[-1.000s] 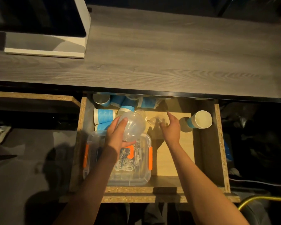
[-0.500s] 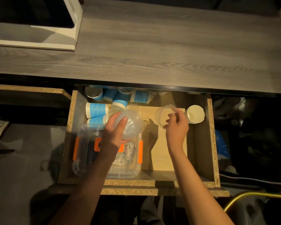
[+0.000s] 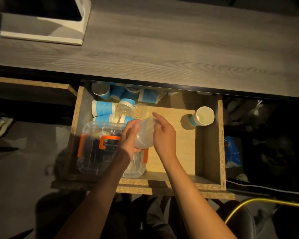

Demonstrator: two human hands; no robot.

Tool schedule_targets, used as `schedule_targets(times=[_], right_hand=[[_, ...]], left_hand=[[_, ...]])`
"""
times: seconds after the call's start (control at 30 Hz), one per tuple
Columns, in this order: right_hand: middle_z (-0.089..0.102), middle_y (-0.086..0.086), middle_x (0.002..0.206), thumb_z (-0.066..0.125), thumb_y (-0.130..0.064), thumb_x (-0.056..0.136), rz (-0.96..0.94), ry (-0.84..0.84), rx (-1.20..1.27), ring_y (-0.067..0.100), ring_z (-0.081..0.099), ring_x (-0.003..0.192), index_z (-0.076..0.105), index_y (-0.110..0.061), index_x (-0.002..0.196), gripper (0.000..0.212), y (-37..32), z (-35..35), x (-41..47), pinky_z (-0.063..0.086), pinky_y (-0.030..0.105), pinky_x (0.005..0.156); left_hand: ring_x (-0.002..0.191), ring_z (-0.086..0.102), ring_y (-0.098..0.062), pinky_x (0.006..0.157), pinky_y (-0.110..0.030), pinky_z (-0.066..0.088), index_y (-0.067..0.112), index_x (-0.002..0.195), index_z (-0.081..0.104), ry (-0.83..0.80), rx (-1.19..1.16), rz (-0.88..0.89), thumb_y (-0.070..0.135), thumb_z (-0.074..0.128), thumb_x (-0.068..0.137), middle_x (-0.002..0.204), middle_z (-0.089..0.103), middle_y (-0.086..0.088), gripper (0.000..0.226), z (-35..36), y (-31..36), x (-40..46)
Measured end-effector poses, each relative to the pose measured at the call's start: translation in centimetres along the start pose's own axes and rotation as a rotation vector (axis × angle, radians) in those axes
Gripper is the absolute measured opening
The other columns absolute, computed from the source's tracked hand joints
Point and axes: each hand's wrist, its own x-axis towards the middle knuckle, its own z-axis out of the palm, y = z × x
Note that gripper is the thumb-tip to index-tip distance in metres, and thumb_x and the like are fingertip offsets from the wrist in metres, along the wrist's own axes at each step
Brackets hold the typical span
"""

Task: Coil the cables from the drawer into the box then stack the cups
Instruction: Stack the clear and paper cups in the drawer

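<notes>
Your left hand [image 3: 129,136] is curled round a clear cup [image 3: 144,133], which lies tilted over the right end of the box [image 3: 100,149]. Your right hand [image 3: 163,133] meets the same cup from the other side, fingers bent at its far rim, forefinger [image 3: 156,116] stretched forward; whether it grips one cup or a second nested in the first, you cannot tell through the clear plastic. Under your left wrist sits the box, clear with orange clasps [image 3: 109,141], lid on, in the near left part of the drawer [image 3: 220,135]; the cables in it are too dim to make out. Just beyond your fingertips stands another clear cup [image 3: 141,110], and beyond your left hand lies a heap of blue paper cups [image 3: 104,107], mostly on their sides. Well to the right of your right hand one paper cup [image 3: 203,116] lies alone by the drawer's right wall. Beyond it all runs the desk [image 3: 162,49], with a white stand [image 3: 41,31] far left.
</notes>
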Motion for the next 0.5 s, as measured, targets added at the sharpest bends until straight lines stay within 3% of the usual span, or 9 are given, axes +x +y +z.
schedule_targets(times=[0.07,0.17,0.23,0.3,0.37,0.43,0.5], right_hand=[[0.060,-0.007,0.130,0.040,-0.012,0.100,0.045,-0.004,0.060,0.000,0.049,0.114,0.062,-0.020,0.133,0.040,-0.6,0.3,0.0,0.036,0.005,0.087],[0.064,-0.019,0.105,0.041,-0.027,0.102,0.067,-0.017,0.113,0.002,0.059,0.099,0.068,-0.027,0.112,0.029,-1.5,0.8,0.0,0.046,0.018,0.081],[0.064,-0.021,0.092,0.046,-0.045,0.099,0.045,0.001,0.056,0.004,0.061,0.090,0.063,-0.038,0.093,0.019,-1.6,1.4,0.0,0.052,0.028,0.080],[0.062,-0.023,0.102,0.049,-0.057,0.093,0.025,0.014,-0.053,0.002,0.059,0.093,0.062,-0.042,0.102,0.021,-1.5,2.1,0.1,0.054,0.033,0.086],[0.058,-0.018,0.115,0.048,-0.063,0.091,-0.035,0.034,-0.219,0.000,0.053,0.101,0.059,-0.042,0.124,0.040,-1.4,2.8,0.1,0.052,0.031,0.089],[0.059,-0.013,0.121,0.046,-0.060,0.094,-0.078,0.073,-0.286,0.002,0.054,0.103,0.057,-0.041,0.130,0.042,-1.5,3.5,-0.1,0.051,0.032,0.089],[0.059,-0.010,0.122,0.042,-0.052,0.099,-0.083,0.092,-0.275,0.007,0.058,0.105,0.057,-0.041,0.131,0.037,-1.8,4.0,-0.2,0.051,0.033,0.089]], left_hand=[[0.108,0.059,-0.022,0.065,-0.029,0.059,0.036,0.119,0.052,-0.050,0.011,0.033,0.037,0.044,0.101,0.122,0.057,0.000,0.020,-0.4,0.2,-0.2],[0.115,0.059,-0.024,0.072,-0.033,0.057,0.038,0.122,0.051,-0.090,0.072,0.052,0.037,0.048,0.100,0.131,0.055,-0.005,0.023,-1.1,0.4,-0.2],[0.115,0.060,-0.024,0.075,-0.035,0.057,0.037,0.129,0.050,-0.101,0.075,0.048,0.038,0.046,0.101,0.132,0.056,-0.005,0.028,-1.3,0.6,-0.2],[0.114,0.061,-0.026,0.082,-0.043,0.058,0.033,0.134,0.050,-0.072,-0.045,-0.042,0.047,0.044,0.100,0.131,0.059,-0.006,0.037,-1.3,1.1,-0.2],[0.113,0.063,-0.025,0.090,-0.048,0.057,0.031,0.136,0.051,-0.053,-0.107,-0.095,0.064,0.044,0.090,0.129,0.062,-0.007,0.057,-1.6,1.4,-0.4],[0.113,0.065,-0.022,0.089,-0.044,0.058,0.029,0.139,0.049,-0.091,-0.091,-0.077,0.077,0.041,0.073,0.129,0.063,-0.006,0.081,-2.1,1.7,-0.7],[0.112,0.064,-0.019,0.083,-0.037,0.059,0.028,0.138,0.049,-0.137,-0.086,-0.035,0.074,0.036,0.074,0.128,0.063,-0.005,0.080,-2.3,2.2,-1.0]])
